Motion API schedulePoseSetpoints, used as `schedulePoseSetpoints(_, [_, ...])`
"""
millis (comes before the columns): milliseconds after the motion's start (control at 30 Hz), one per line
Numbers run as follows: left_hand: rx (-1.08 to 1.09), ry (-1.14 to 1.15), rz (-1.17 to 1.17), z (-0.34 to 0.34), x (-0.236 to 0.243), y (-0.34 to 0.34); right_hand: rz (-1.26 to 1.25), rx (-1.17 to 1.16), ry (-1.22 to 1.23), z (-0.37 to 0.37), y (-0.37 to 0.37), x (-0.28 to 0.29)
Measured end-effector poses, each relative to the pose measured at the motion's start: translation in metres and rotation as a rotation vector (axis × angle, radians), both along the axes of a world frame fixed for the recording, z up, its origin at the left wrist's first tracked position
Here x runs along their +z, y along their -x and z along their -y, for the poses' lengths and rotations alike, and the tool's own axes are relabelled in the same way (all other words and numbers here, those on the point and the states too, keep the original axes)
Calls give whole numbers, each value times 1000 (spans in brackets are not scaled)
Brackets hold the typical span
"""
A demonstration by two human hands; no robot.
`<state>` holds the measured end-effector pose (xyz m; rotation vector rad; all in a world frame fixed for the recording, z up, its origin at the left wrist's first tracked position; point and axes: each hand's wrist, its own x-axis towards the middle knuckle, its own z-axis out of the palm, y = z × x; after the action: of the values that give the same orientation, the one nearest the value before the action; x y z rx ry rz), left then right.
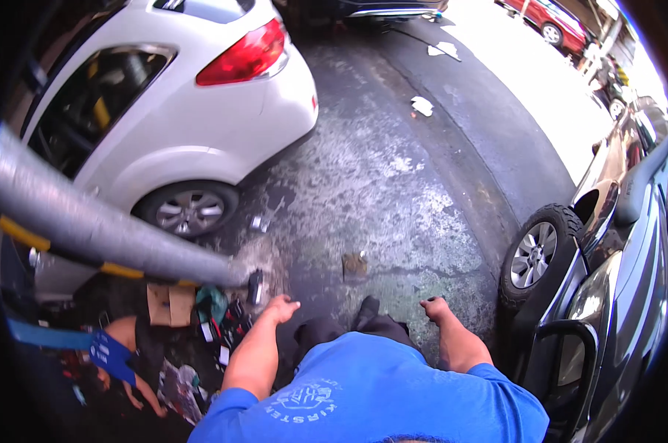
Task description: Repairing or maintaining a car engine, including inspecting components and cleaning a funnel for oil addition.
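The left hand [281,309] is being held near a dark object [255,287] seen on the floor [334,192] beside a grey pole [120,227]; the right hand [436,309] is being held left of a car wheel [535,255]. Whether either hand is being spread cannot be told.

Left hand [281,309], right hand [437,309] apart above floor [378,192]; fingers [429,303] apparently curled; white car [238,125] leftward.

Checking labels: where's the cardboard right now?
Head view, lower left: the cardboard shows just below the grey pole, left of the green item and, farther right, the left hand.
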<state>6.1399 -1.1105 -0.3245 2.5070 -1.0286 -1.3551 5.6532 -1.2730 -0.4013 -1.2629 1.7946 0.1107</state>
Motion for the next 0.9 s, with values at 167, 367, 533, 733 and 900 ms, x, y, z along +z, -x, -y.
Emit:
schedulePoseSetpoints(167, [230,71,-171,102,-60,-77,60,285,76,185,-92,42])
schedulePoseSetpoints(367, [351,44,-234,316,-76,-132,118,182,134,379,-164,43])
schedulePoseSetpoints(533, [280,142,-200,524,-76,-206,19,103,102,522,-186,21])
schedulePoseSetpoints(733, [421,339,-339,698,-4,-248,5,-159,-138,637,-191,38])
schedulePoseSetpoints(900, [455,414,-252,744,0,-269,-167,114,-237,782,-227,-9])
